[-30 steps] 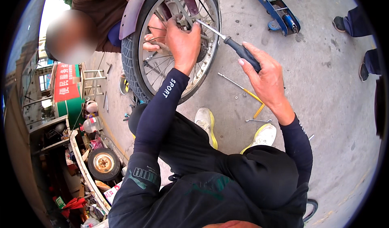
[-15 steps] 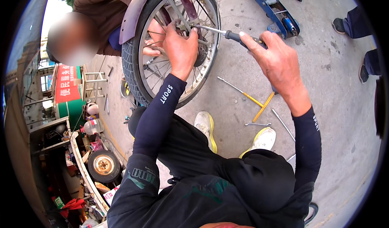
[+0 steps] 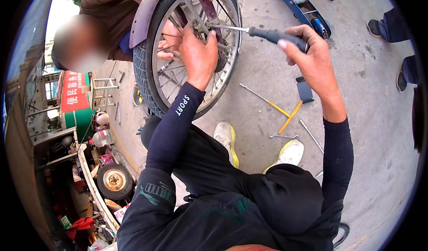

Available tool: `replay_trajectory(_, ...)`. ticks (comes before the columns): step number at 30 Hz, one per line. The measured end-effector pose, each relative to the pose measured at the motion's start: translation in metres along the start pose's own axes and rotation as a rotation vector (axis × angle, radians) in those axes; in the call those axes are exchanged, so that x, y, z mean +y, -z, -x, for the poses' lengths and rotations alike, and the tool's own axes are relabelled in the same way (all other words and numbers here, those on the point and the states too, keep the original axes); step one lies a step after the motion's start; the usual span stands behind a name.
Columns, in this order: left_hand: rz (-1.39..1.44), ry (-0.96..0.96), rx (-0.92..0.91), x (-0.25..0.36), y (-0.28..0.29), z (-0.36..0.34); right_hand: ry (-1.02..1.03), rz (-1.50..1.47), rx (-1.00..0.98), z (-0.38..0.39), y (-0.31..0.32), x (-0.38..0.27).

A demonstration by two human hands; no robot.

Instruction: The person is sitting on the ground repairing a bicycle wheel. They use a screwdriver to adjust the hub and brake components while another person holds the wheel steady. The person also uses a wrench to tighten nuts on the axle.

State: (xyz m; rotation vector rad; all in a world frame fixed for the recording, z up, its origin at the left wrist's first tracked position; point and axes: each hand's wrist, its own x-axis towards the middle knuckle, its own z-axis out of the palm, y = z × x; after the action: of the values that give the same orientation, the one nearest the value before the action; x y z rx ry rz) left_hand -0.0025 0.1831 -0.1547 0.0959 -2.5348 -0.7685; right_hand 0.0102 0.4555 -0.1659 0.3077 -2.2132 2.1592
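A spoked front wheel (image 3: 145, 75) stands in front of me beneath a dull purple mudguard (image 3: 141, 26) and a dark red fork leg (image 3: 204, 1). My left hand (image 3: 199, 57) is at the hub, its thumb and fingers closed around the fork's lower end; what exactly they grip is hidden. My right hand (image 3: 315, 61) holds a screwdriver (image 3: 274, 35) by its dark handle, thumb below and fingers above. The shaft points left and its tip reaches the hub beside my left thumb. Behind the spokes are another person's hands (image 3: 170, 38).
A yellow T-handle wrench (image 3: 290, 117), a spanner (image 3: 284, 137) and a metal rod (image 3: 311, 135) lie on the concrete near my shoes. A blue floor jack (image 3: 307, 12) stands at the far right, with bystanders' shoes (image 3: 373, 28) beyond. At left is a cluttered cart holding a small wheel (image 3: 114, 183).
My right hand has shifted slightly right and loosened its fingers around the screwdriver, showing more of the handle. A dark flat piece by the T-handle wrench is now uncovered. My left hand stays put.
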Motion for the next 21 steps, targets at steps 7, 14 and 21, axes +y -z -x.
replay_trajectory(7, -0.082, 0.021, -0.056, 0.004, 0.009, 0.000, 0.024, 0.065, 0.166, -0.003, -0.012, -0.003)
replay_trajectory(14, -0.154, 0.016, -0.056, 0.003, 0.018, -0.004, -0.265, 0.054, -0.019, -0.011, 0.000, -0.002)
replay_trajectory(21, -0.049, 0.057, -0.096, 0.000, 0.024, -0.006, -0.020, -0.150, -0.036, -0.007, 0.001, 0.015)
